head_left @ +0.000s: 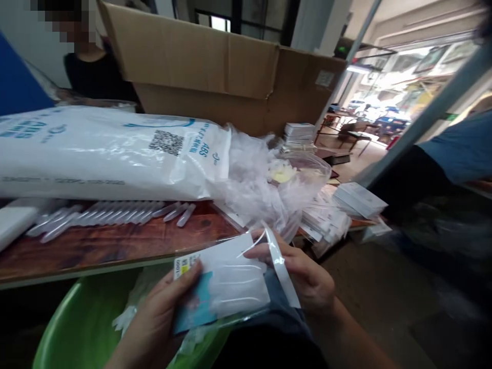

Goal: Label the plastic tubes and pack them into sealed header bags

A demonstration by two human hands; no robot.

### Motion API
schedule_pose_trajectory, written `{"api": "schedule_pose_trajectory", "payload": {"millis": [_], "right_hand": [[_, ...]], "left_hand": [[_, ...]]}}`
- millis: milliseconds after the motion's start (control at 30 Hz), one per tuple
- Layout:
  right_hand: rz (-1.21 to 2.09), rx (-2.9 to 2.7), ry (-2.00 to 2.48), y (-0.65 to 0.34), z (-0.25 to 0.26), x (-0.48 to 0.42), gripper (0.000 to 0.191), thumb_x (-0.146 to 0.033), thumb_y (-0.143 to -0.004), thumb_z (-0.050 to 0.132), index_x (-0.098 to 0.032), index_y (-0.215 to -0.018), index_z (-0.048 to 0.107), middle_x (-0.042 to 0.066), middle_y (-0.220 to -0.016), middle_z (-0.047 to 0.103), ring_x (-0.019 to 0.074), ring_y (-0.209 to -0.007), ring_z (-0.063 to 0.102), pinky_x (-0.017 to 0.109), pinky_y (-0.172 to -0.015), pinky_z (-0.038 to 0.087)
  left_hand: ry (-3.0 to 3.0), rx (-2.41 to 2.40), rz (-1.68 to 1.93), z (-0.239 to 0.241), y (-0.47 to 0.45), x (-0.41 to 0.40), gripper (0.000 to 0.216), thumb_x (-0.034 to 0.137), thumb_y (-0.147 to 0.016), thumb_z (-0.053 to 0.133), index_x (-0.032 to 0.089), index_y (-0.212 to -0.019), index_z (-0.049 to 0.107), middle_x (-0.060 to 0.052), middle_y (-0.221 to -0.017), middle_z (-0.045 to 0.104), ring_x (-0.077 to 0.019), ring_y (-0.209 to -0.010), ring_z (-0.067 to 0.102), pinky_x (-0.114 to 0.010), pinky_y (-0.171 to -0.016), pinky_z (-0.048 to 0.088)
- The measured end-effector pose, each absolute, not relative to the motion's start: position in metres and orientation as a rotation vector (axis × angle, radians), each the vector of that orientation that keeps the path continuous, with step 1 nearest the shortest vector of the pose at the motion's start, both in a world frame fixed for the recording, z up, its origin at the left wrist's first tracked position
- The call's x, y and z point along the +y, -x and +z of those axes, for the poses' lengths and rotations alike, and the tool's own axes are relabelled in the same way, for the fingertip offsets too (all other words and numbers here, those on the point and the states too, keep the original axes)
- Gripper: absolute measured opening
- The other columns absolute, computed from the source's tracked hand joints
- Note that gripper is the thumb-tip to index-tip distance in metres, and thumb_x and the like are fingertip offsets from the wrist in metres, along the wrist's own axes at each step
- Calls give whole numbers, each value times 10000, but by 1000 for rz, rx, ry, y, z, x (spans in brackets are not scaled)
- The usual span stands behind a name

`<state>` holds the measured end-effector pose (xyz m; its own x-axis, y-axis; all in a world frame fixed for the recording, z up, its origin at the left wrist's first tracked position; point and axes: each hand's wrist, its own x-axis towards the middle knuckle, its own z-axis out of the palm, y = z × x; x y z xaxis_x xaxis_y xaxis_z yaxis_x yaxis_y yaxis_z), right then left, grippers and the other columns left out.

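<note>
"Above the green plastic tub (63,323), what's held?"
"A clear plastic packet (240,287) with a blue-and-white card (194,302). The left grip (159,307) pinches its card end."
"And the right grip (311,277)?"
"It touches the flap (282,269); whether pinching, I can't tell."

Clr bag (283,271) | wht/blu card (226,252) + transl. pcs (240,287) inside | held tilted

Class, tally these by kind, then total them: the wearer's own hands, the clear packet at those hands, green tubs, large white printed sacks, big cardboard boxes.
Wearer's own hands, left hand and right hand: 2
Clear packet: 1
Green tub: 1
White printed sack: 1
Cardboard box: 1
Total: 6
</note>
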<state>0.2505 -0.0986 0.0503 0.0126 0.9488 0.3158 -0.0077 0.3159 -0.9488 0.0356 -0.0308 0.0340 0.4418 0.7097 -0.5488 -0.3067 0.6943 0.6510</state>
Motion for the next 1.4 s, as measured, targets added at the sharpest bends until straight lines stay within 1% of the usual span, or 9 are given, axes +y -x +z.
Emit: {"api": "schedule_pose_trajectory", "payload": {"millis": [167,333,567,800,1000,1100,1267,1333,1400], "right_hand": [[834,-1608,1227,-255,53,-113,351,-377,-856,618,-331,-1202,652,49,-1302,498,221,-1251,477,355,-1099,352],[761,-1822,1297,-263,60,-118,365,-339,-883,605,-290,-1242,637,69,-1146,587,172,-1070,593,269,-948,473],[662,-1718,1342,-259,44,-111,300,-391,-812,699,-250,-1073,738,51,-873,692,153,-786,643,254,-718,512],[879,-1472,1389,-243,23,-111,304,-424,-842,656,-277,-1099,722,59,-1170,684,231,-1099,624,369,-1006,459],[843,-1632,1285,-256,25,-109,365,-369,-912,566,-290,-1266,611,62,-1282,628,224,-1175,584,382,-1039,433],[961,-1647,1244,-270,27,-113,358,-347,-900,592,-269,-1247,634,72,-1198,661,207,-1075,620,330,-931,487],[925,-1599,1197,-286,25,-118,190,-299,-738,778,-221,-911,778,14,-772,601,109,-720,567,235,-690,462],[1051,-1609,1216,-290,27,-119,187,-300,-737,778,-214,-903,778,16,-786,604,113,-749,572,238,-720,461],[1266,-1646,1190,-293,31,-119,230,-324,-782,735,-215,-982,765,53,-952,652,156,-911,610,273,-834,471]], "left_hand": [[-523,877,716,40,-40,-40,439,267,-675,803,128,-1067,662,-39,-708,684,-150,-539,619,-235,-511,517],[-659,898,607,39,-44,-50,372,394,-650,813,127,-835,631,11,-562,559,-116,-415,508,-255,-384,498],[-806,850,543,31,-46,-50,586,554,-640,781,111,-980,604,6,-598,558,-127,-447,528,-252,-345,505],[-836,841,539,27,-50,-49,593,557,-686,747,109,-1044,593,-8,-641,588,-134,-462,556,-245,-340,512],[-837,808,560,22,-48,-44,587,541,-694,747,96,-1045,592,-13,-664,577,-130,-479,553,-241,-346,512],[-839,800,562,22,-45,-42,560,505,-706,751,95,-1054,594,-24,-685,588,-137,-502,563,-240,-351,513],[-845,839,593,23,-48,-43,589,517,-689,761,87,-1059,603,-37,-709,599,-115,-486,538,-220,-342,498],[-866,837,579,21,-50,-43,621,548,-670,763,86,-1055,605,-42,-717,603,-116,-485,538,-226,-342,501],[-886,822,549,18,-51,-42,640,575,-661,757,91,-1050,602,-40,-719,602,-120,-485,544,-237,-345,509]]}}
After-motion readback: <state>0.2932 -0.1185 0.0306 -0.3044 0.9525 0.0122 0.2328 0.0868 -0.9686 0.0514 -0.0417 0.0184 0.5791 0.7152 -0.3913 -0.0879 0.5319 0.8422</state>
